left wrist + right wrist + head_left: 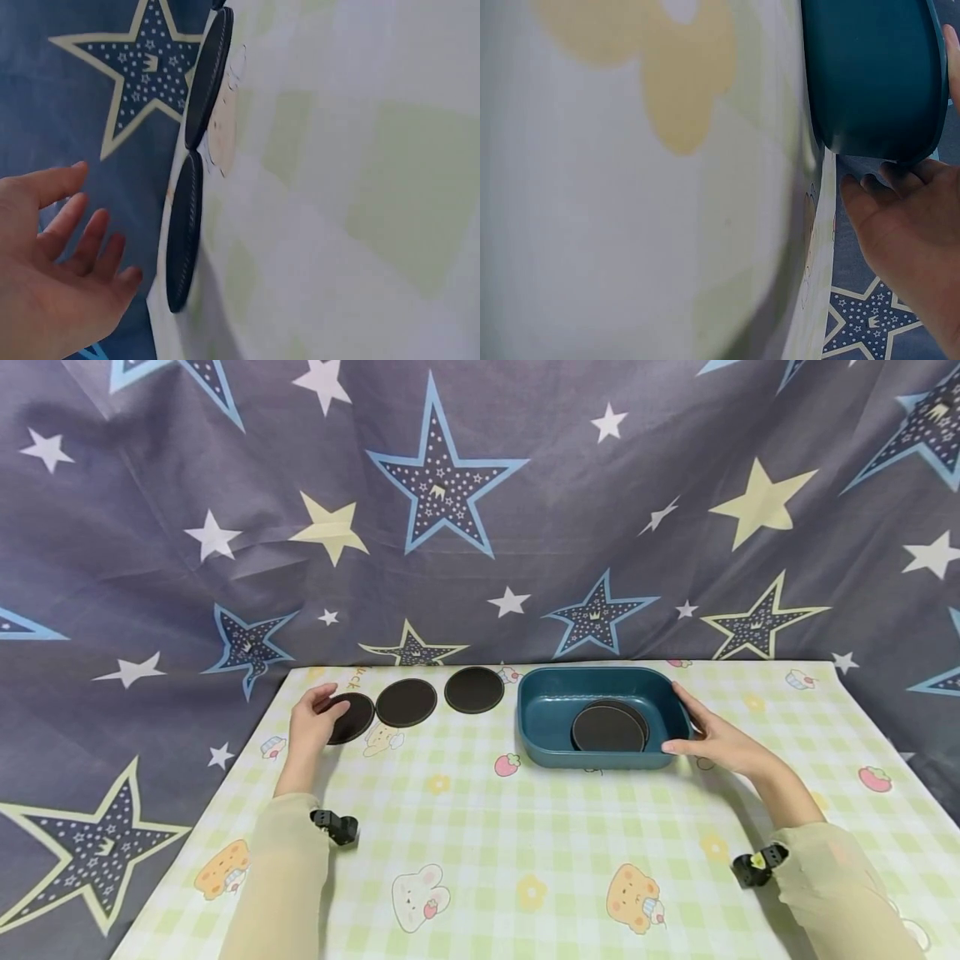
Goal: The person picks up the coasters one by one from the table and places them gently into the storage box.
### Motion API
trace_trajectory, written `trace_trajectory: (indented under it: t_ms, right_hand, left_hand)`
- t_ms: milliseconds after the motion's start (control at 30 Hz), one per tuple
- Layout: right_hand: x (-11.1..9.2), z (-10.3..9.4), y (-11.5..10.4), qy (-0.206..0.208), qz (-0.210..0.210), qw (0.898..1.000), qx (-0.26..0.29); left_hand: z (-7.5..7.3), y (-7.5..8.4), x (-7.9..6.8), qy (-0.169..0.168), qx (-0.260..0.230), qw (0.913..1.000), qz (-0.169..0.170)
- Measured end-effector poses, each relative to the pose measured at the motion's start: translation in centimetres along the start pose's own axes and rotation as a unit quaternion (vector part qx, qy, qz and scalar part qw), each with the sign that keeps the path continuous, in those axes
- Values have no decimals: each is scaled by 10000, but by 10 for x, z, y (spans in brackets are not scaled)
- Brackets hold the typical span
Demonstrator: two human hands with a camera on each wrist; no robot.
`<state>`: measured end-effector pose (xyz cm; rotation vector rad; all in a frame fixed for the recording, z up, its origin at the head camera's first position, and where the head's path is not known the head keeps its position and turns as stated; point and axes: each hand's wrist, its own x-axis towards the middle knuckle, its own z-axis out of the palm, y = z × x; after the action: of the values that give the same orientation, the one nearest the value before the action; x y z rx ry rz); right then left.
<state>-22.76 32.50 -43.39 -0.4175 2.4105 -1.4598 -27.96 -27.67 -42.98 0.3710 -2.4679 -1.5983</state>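
At the right of the head view, the right hand [712, 739] grasps the end of a teal dish [543, 718], thumb over the near rim and fingers round the far side. Inside the dish, right of the frame's centre, lie stacked black discs [609, 729]. Left of centre, the left hand [311, 718] is released, its fingers loosely spread over the leftmost disc [356, 721]; the left wrist view shows a gap between them. That disc touches the middle disc [406, 702], and the third disc [474, 690] lies just beside it towards the dish. Beneath, filling the lower frame, is a pale green checked tablecloth [480, 818] printed with bears, flowers and strawberries. A creased grey-purple curtain [262, 468] with blue, yellow and white stars fills the upper frame.
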Motion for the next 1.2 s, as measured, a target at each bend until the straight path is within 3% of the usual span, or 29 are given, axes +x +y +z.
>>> trace_trajectory:
  t_ms: [233, 500, 700, 900, 1100, 1200]
  right_hand:
    - [0, 0, -1, -24, -5, 10000, -50]
    - [-1, -2, -1, -8, 13, 10000, -95]
    - [-4, -3, -1, 1, 58, 10000, -75]
    - [-3, -1, -1, 8, 20, 9999, -104]
    - [-1, 0, 0, -9, -11, 10000, -68]
    - [0, 0, 0, -25, -17, 10000, -71]
  left_hand:
    - [-8, -16, -2, -33, 58, 9995, -301]
    - [-8, -32, -1, -134, -317, 9971, -674]
    - [-7, -36, 1, -268, -292, 9967, -702]
    - [-11, -34, 2, -201, -387, 9941, -994]
    - [-10, -29, 7, -148, 128, 9928, -1178]
    - [-9, -28, 9, -114, 964, 9891, -1106]
